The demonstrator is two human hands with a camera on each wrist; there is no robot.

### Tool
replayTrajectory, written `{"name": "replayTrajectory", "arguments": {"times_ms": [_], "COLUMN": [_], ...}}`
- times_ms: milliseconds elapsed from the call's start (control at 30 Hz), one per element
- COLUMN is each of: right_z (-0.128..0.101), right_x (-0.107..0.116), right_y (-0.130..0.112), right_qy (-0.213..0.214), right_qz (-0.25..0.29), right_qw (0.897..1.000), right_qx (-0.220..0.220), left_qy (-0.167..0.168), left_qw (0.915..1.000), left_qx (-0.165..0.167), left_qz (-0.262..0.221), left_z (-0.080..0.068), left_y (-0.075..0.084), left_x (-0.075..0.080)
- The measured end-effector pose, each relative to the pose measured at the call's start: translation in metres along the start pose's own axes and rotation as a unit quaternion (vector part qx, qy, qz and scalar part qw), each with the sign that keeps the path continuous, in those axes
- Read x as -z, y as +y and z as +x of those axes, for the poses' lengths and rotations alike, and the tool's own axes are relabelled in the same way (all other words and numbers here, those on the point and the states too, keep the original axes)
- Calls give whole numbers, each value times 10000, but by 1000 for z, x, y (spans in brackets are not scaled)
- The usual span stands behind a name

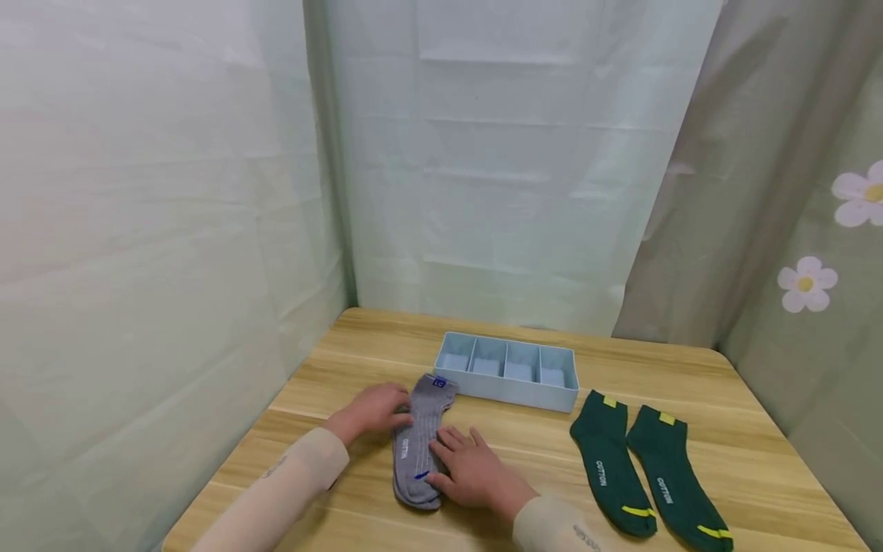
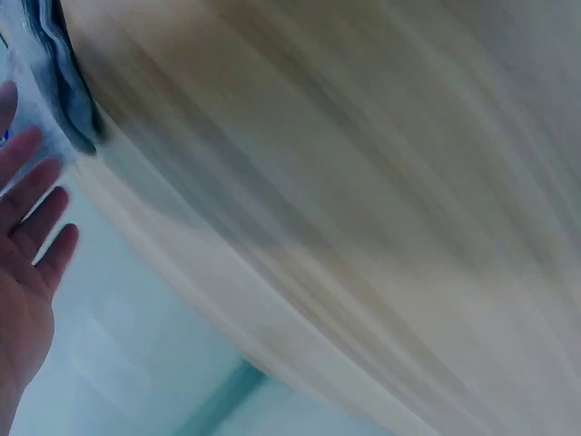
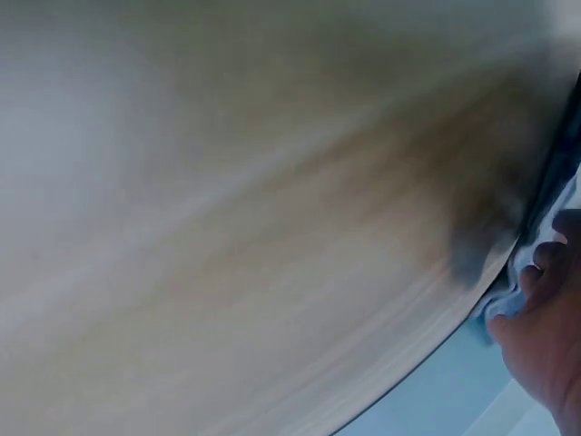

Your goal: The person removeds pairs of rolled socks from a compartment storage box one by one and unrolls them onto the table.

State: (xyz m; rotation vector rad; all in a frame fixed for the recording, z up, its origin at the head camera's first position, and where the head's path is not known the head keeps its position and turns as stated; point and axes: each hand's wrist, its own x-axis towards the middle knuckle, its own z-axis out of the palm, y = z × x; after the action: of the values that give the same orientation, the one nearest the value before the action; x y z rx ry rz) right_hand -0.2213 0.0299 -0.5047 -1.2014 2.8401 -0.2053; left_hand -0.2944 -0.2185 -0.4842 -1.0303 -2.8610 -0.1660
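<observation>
A pair of grey socks [image 1: 422,429], laid one over the other, lies in front of me on the table with a blue mark near the cuff. My left hand [image 1: 375,410] is at the socks' left edge, its fingers loosely extended. On the right side, my right hand [image 1: 472,468] rests with spread fingers on the lower part of the socks. In the left wrist view the fingers [image 2: 36,213] look relaxed beside the grey fabric [image 2: 56,82]. The right wrist view is blurred, with the hand [image 3: 545,336] by the pale fabric at the edge.
A light blue box [image 1: 517,389] with several compartments stands just behind the socks. Two dark green socks with yellow marks, a left one [image 1: 610,460] and a right one [image 1: 679,479], lie side by side on the wooden table [image 1: 366,491]. Pale curtains [image 1: 510,192] surround the table.
</observation>
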Motion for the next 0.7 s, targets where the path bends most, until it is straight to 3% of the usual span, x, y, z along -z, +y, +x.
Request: {"name": "replayTrajectory", "arguments": {"times_ms": [67,133,233,333,500,700], "right_z": [-2,-2,-3,-5,-4,-2], "right_x": [-1,-5,-6,-3,-1,-11], "right_y": [-5,-7,-10,-10,-6,-1], "right_qy": [-62,-107,-220,-274,-263,-109], "right_qz": [50,57,-43,-226,-438,-470], "right_qw": [9999,9996,9991,9985,9981,9983], "right_qx": [100,241,373,407,346,312], "left_qy": [6,-199,-725,-978,-1081,-1104], "left_qw": [9999,9994,9955,9907,9839,9776], "left_qx": [-41,-42,324,746,1242,1548], "left_qz": [-122,-289,-511,-589,-698,-901], "left_z": [6,9,10,8,8,8], "left_y": [3,5,7,6,4,-1], "left_x": [-4,-6,-8,-9,-7,-3]}}
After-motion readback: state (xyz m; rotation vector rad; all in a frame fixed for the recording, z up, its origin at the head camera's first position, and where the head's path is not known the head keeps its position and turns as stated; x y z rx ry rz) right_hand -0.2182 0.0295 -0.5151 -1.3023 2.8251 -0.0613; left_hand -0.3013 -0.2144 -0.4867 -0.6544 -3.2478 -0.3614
